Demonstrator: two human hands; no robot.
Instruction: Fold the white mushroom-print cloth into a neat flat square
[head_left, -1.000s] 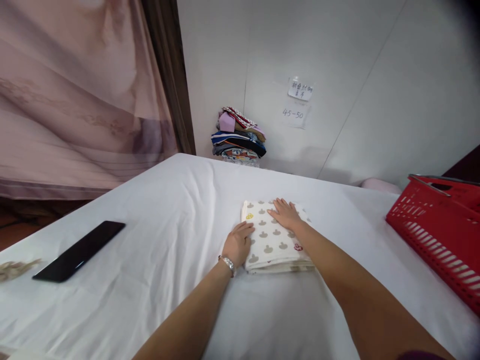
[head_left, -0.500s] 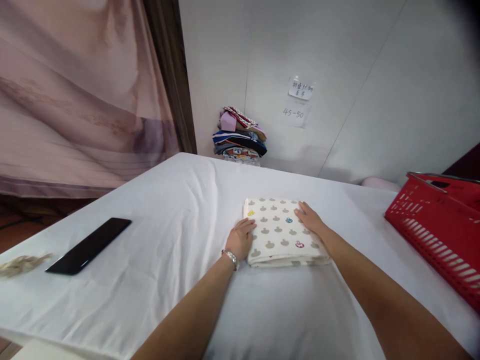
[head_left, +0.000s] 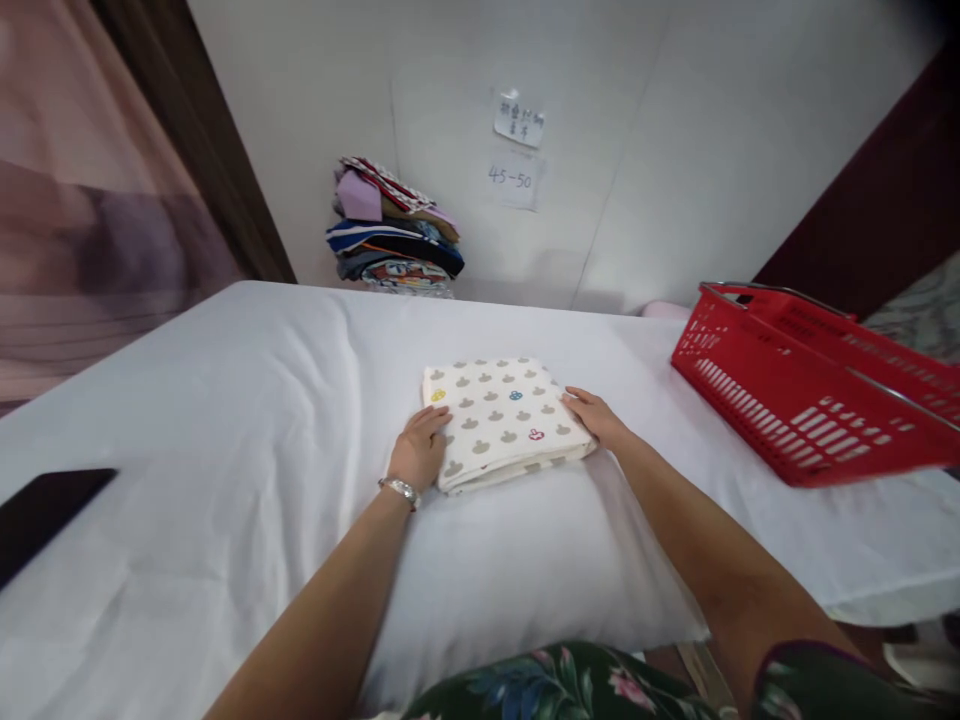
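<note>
A folded cream cloth (head_left: 501, 415) printed with small grey shapes lies on the white-covered table (head_left: 225, 400). My left hand (head_left: 420, 452), with a bracelet at the wrist, rests on the cloth's left edge with the fingers curled over it. At the cloth's right edge lies my right hand (head_left: 596, 418), fingers stretched out flat against it. Neither hand lifts the cloth.
A red plastic basket (head_left: 795, 385) stands tilted at the right of the table. A stack of folded clothes (head_left: 394, 240) sits at the far edge against the wall. A black phone (head_left: 41, 505) lies at the left. Pink curtain (head_left: 82, 200) hangs left.
My right hand slid from the middle of the cloth to its right edge. The view swung to the right, so phone, clothes stack and basket shifted left in the picture.
</note>
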